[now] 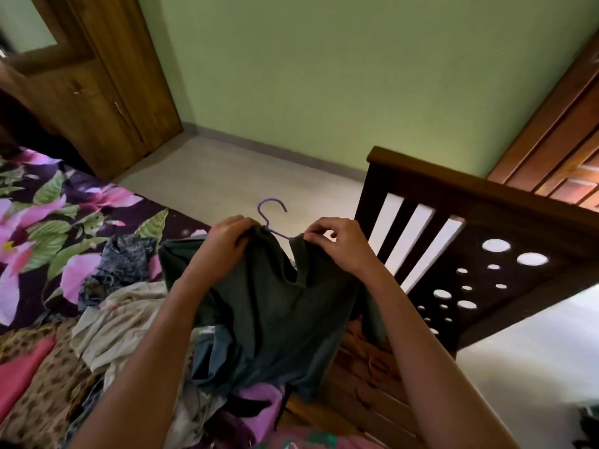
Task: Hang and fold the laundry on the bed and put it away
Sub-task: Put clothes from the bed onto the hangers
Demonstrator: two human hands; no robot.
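Observation:
A dark green shirt [269,306] hangs between my hands above the bed, its neck over a purple hanger [270,215] whose hook sticks up between them. My left hand [227,238] grips the shirt's left shoulder with curled fingers. My right hand [337,241] pinches the right shoulder edge between thumb and fingertips. Most of the hanger is hidden inside the shirt. Under the shirt lies a pile of loose laundry [129,312] on the floral bedsheet [42,222].
The dark wooden footboard [470,254] with slats and round holes stands to the right. A wooden wardrobe [97,92] is at the far left, a wooden door [567,140] at the far right. Pale floor [233,170] and a green wall lie ahead.

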